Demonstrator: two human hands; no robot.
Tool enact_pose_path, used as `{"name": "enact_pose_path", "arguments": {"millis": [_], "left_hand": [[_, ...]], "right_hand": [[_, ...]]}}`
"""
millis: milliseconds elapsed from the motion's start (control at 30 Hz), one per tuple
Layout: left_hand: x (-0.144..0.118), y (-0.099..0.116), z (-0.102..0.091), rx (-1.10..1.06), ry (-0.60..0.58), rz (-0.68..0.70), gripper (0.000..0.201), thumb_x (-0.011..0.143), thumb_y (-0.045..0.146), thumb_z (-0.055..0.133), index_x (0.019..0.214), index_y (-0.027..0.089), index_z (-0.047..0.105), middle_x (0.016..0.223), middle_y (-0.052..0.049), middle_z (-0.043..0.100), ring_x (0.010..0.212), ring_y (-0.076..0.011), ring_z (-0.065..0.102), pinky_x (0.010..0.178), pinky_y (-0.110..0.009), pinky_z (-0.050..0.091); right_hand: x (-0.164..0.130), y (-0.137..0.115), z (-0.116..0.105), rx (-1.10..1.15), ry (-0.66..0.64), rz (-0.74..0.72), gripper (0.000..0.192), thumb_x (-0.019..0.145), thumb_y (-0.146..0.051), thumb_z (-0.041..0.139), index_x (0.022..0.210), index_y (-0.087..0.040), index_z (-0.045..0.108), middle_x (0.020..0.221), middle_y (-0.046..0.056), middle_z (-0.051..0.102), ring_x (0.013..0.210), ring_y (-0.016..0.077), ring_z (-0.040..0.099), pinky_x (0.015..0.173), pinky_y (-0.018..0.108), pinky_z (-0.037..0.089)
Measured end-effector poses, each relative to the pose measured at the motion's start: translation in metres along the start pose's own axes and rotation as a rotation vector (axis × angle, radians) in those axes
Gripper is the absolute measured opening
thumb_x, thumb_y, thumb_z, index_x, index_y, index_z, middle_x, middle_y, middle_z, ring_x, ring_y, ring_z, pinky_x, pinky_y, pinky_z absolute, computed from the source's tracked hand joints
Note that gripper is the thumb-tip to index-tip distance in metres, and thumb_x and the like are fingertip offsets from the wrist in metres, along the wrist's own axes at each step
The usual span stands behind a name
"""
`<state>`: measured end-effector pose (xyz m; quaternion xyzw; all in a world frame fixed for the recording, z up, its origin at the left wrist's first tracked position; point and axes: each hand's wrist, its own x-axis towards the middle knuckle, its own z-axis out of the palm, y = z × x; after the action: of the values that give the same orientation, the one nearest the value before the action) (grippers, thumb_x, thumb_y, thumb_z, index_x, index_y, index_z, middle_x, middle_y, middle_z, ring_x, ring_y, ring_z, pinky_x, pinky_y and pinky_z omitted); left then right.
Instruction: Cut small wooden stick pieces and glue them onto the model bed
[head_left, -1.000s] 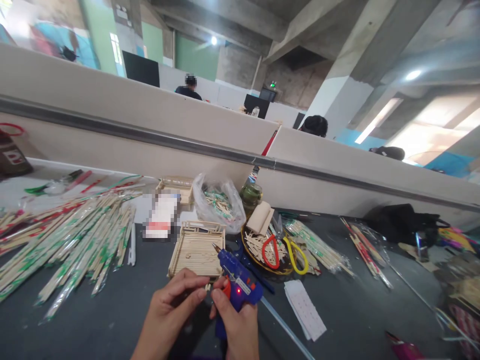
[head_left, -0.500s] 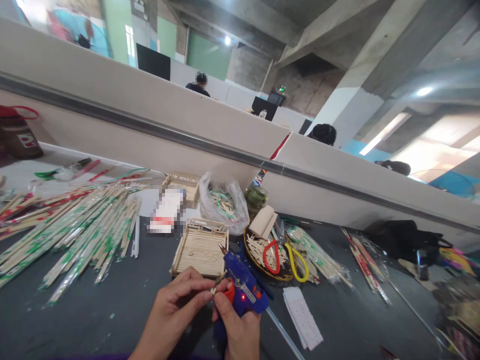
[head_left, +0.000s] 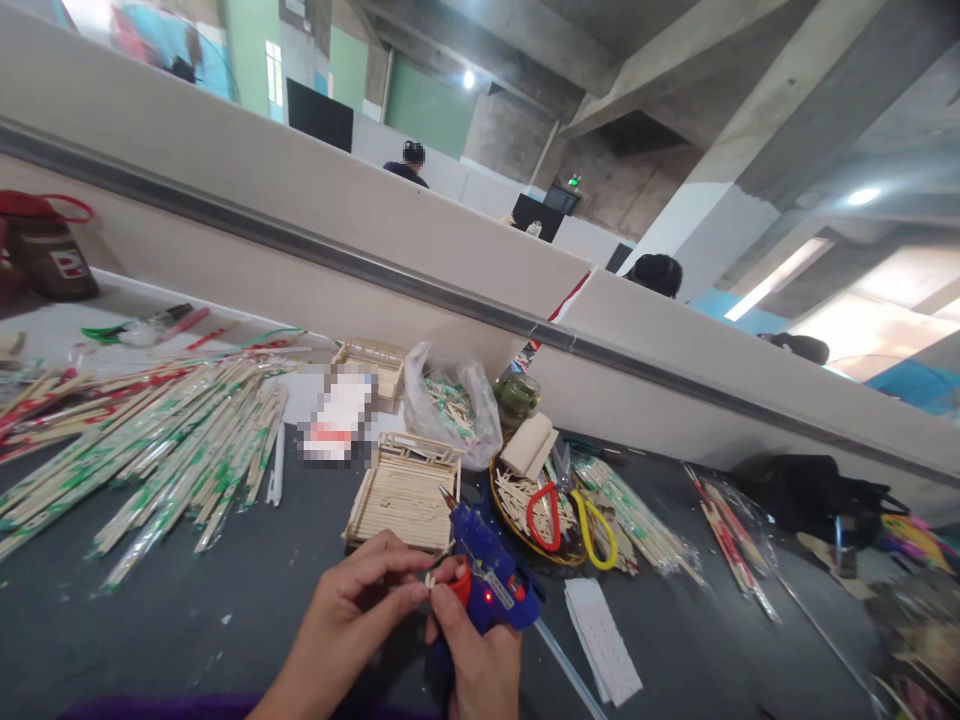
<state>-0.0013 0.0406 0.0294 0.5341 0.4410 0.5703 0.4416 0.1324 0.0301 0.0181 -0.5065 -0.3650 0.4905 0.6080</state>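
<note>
Glue gun (head_left: 491, 570) gripped in right hand (head_left: 476, 655).

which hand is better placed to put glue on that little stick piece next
The right hand, probably. It already grips the blue glue gun with its nozzle pointing up and away, while the left hand pinches the small stick piece beside it and seems best left steadying it.

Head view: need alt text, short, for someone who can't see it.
The right hand grips a blue glue gun while the left hand pinches a small wooden piece beside it, over a dark table. Just beyond sits a wooden stick tray, with wrapped chopsticks to the left and red and yellow scissors to the right.
</note>
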Motion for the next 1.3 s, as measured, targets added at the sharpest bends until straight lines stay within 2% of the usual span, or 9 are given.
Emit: {"name": "enact_pose_path", "arguments": {"millis": [167,500,900,1100,1300], "left_hand": [[0.0002,0.0039,0.0004,-0.046,-0.001,-0.032,0.009,0.078,0.024,0.075,0.083,0.025,0.082,0.071,-0.001,0.068,0.064,-0.0153,0.065,0.059,-0.022,0.053],[-0.0007,0.002,-0.0006,-0.008,-0.023,0.002,0.01,0.081,0.024,0.072,0.084,0.027,0.082,0.073,-0.002,0.07,0.068,-0.0165,0.068,0.062,-0.022,0.052],[0.0007,0.0052,-0.0004,0.01,-0.017,0.046,0.011,0.081,0.022,0.073,0.084,0.028,0.082,0.072,-0.001,0.071,0.068,-0.0153,0.068,0.062,-0.021,0.053],[-0.0009,0.002,-0.0017,0.028,-0.028,0.071,0.013,0.082,0.02,0.072,0.087,0.029,0.081,0.072,0.0,0.07,0.066,-0.014,0.067,0.062,-0.021,0.052],[-0.0005,0.0018,-0.0026,0.053,-0.048,0.105,0.015,0.083,0.019,0.072,0.089,0.028,0.081,0.07,0.0,0.068,0.064,-0.0139,0.066,0.059,-0.021,0.051]], "right_hand": [[-0.001,-0.0018,0.0014,0.012,0.014,-0.007,0.03,0.071,-0.042,0.082,0.082,-0.017,0.069,0.075,-0.001,0.068,0.049,0.0081,0.052,0.05,0.022,0.045],[-0.0033,-0.0025,-0.0006,-0.073,0.049,-0.061,0.026,0.072,-0.04,0.081,0.082,-0.018,0.073,0.076,0.0,0.071,0.052,0.0097,0.057,0.051,0.021,0.049],[-0.0031,0.0006,-0.0008,0.011,0.004,-0.022,0.026,0.073,-0.038,0.08,0.086,-0.018,0.07,0.078,0.0,0.069,0.052,0.0091,0.053,0.051,0.022,0.047],[-0.004,0.0002,-0.0019,-0.078,0.024,-0.069,0.024,0.075,-0.041,0.077,0.082,-0.019,0.07,0.07,-0.002,0.066,0.052,0.0097,0.055,0.053,0.021,0.048],[-0.0054,-0.0073,-0.0028,-0.182,0.042,-0.122,0.023,0.076,-0.042,0.075,0.082,-0.02,0.068,0.07,-0.001,0.068,0.05,0.0118,0.058,0.052,0.022,0.052]]}}
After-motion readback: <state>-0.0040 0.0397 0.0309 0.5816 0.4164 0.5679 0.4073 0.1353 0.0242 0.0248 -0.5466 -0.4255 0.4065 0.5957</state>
